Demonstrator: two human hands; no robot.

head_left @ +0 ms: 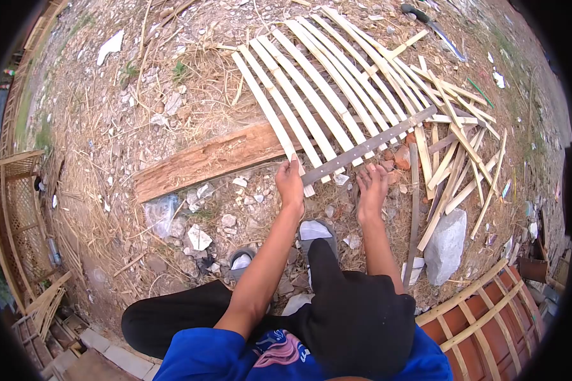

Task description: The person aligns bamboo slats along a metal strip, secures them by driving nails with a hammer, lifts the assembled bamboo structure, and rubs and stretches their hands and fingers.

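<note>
Several pale bamboo strips (311, 95) lie side by side on the ground, their near ends under a dark flat bar (368, 145) with small holes. My left hand (290, 184) pinches the near end of the leftmost strip, beside the bar's left end. My right hand (371, 187) is just below the bar's middle, its fingers bent and apart, near the ends of the strips; nothing shows in it. Beneath the strips runs a rough wooden beam (216, 155).
Loose bamboo pieces (461, 159) are heaped at the right, near a large grey stone (446, 247). A knife (435, 32) lies at the top right. A lattice frame (483, 317) is at the lower right. Stones and straw cover the ground.
</note>
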